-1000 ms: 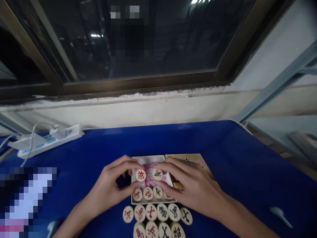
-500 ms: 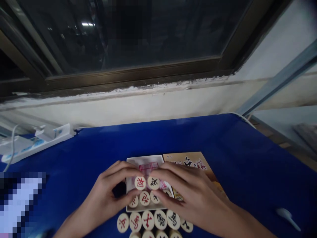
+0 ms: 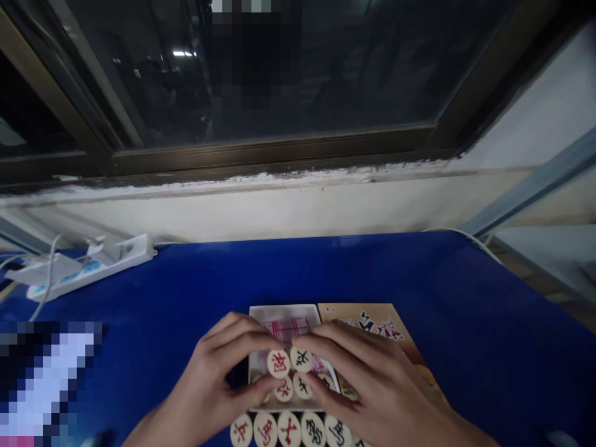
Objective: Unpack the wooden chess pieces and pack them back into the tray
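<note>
My left hand [image 3: 228, 369] pinches a red-lettered xiangqi piece [image 3: 278, 364] between thumb and fingers. Beside it, my right hand [image 3: 358, 366] grips a black-lettered xiangqi piece [image 3: 301, 359] in the same way. The two discs are side by side, faces towards me, over an open white box [image 3: 284, 310]. Inside the box are a red-and-white checked sheet [image 3: 288, 327] and a row of pieces, including a red one [image 3: 284, 389] and a black one [image 3: 302, 386]. My fingers partly cover that row.
Several more pieces [image 3: 289, 429] are lined up in front of the box. A tan printed lid or board [image 3: 395, 329] lies right of it, partly under my right hand. A white power strip [image 3: 93, 267] with cables is at the back left of the blue table [image 3: 326, 267].
The camera view has shifted, so the scene sits lower and further right. Both hands keep their pieces and have come slightly nearer the row inside the box.
</note>
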`<control>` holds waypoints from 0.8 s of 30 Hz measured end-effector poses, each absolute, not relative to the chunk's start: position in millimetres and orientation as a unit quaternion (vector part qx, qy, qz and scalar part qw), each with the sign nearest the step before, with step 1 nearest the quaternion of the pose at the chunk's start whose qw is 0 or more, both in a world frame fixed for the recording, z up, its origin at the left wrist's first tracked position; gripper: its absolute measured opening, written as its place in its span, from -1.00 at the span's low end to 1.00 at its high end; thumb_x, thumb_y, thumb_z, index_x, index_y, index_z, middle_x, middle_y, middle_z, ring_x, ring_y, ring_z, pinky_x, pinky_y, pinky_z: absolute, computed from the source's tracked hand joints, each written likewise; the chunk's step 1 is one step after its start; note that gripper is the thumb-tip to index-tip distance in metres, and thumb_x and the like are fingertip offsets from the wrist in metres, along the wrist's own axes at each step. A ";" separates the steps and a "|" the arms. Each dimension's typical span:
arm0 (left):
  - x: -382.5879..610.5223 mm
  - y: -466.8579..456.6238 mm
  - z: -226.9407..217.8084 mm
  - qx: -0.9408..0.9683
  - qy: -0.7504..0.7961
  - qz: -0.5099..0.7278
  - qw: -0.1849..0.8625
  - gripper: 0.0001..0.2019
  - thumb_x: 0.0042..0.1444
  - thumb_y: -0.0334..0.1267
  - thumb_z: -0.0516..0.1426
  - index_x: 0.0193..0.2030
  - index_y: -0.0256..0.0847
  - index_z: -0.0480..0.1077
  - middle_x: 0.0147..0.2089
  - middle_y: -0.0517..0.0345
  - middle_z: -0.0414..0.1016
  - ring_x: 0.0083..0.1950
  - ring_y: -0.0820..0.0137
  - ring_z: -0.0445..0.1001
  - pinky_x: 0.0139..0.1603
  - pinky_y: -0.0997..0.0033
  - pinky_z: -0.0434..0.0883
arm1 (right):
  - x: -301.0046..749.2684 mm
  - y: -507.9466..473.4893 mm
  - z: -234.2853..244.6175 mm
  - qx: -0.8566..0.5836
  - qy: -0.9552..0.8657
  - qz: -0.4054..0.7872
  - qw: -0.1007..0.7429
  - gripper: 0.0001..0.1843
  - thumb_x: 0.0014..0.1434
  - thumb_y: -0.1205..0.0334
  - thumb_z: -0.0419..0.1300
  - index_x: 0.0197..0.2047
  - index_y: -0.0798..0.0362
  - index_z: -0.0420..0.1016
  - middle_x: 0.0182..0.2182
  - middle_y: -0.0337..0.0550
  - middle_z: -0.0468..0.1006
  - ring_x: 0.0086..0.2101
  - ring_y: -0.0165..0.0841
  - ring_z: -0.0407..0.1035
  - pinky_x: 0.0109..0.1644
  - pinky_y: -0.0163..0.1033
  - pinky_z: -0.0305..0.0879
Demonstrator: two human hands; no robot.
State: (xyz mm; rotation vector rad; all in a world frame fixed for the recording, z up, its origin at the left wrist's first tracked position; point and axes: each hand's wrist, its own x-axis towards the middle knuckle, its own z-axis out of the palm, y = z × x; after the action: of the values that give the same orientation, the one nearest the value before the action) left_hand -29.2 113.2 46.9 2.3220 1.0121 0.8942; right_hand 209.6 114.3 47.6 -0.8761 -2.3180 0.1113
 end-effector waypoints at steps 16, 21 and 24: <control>-41.2 117.3 56.0 0.882 0.407 0.184 0.152 -0.71 0.17 -0.41 0.13 -0.02 -0.02 0.49 0.45 0.12 0.20 0.53 0.02 -0.05 0.34 -0.29 0.25 | 220.3 117.7 52.9 -0.384 -0.887 0.111 0.233 -0.78 0.33 0.14 0.03 -0.08 -0.06 0.47 -0.13 -0.16 0.55 -0.11 -0.26 0.45 -0.14 -0.13 0.40; -41.6 116.5 53.4 0.877 0.415 0.183 0.159 -0.71 0.20 -0.44 0.10 -0.05 -0.02 0.52 0.43 0.14 0.23 0.53 0.04 -0.03 0.36 -0.24 0.25 | 215.7 116.6 57.2 -0.368 -0.888 0.173 0.213 -0.74 0.37 0.22 -0.02 -0.14 -0.07 0.51 -0.26 -0.24 0.57 -0.23 -0.34 0.45 -0.18 -0.18 0.37; -44.0 117.4 51.8 0.873 0.416 0.201 0.156 -0.71 0.21 -0.47 0.09 -0.05 -0.05 0.51 0.44 0.11 0.21 0.53 0.05 -0.04 0.37 -0.22 0.24 | 215.2 116.9 53.9 -0.366 -0.881 0.185 0.235 -0.71 0.38 0.22 -0.04 -0.14 -0.04 0.52 -0.28 -0.21 0.56 -0.24 -0.33 0.44 -0.13 -0.13 0.37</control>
State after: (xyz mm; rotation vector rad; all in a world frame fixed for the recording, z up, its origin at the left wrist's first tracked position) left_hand -44.0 117.4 51.8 2.4995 1.1914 0.5765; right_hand 215.2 116.9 53.9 -1.0029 -2.4182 0.5063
